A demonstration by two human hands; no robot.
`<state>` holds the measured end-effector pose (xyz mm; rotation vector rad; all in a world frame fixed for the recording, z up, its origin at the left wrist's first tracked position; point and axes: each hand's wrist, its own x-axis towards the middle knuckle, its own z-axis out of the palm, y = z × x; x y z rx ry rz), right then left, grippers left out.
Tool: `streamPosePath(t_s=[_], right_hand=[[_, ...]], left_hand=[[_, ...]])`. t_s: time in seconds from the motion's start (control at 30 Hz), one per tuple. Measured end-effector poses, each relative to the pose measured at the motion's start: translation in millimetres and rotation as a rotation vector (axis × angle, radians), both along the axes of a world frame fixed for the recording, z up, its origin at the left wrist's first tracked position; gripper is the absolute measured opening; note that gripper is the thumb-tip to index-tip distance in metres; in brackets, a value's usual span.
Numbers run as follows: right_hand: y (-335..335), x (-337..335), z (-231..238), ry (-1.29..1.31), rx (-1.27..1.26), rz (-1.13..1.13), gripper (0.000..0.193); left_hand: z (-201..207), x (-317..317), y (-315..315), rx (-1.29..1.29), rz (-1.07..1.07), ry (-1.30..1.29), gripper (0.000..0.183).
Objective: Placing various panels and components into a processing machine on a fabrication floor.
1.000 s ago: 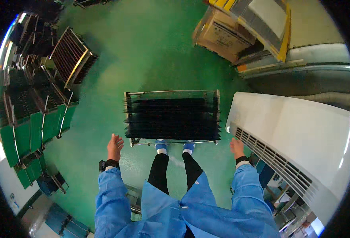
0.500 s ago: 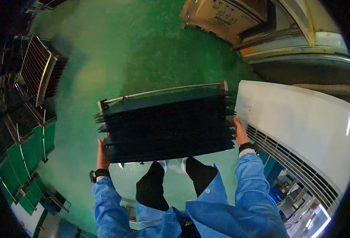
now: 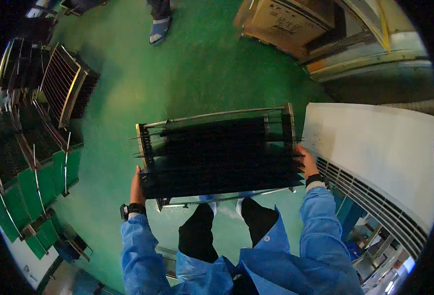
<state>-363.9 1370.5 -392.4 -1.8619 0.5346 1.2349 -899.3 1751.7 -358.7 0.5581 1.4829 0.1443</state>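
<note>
Both hands up, holding one big metal rack (image 3: 217,152) full of thin black sheets. Left hand (image 3: 137,184) pressed flat against the rack's left end, fingers wrapped on its edge. Right hand (image 3: 307,161) gripping the right end, fingers curled round the frame. Rack stretched level between the two sets of fingers, lifted off the green floor (image 3: 177,73). White machine (image 3: 374,147) just right of the right fingers. More racks (image 3: 64,88) far off past the left fingers.
</note>
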Motion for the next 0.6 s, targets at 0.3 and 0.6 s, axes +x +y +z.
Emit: streamPosePath(t_s=[0.3,0.6], right_hand=[[-66,-29,134,0.117,-0.039,-0.029,0.043],[-226,-88,212,-0.199,0.144,-0.312,0.027]], left_hand=[[78,-14,-24,0.040,-0.150,-0.050,0.047],[131,-5,-48,-0.004,-0.258,-0.286,0.064]])
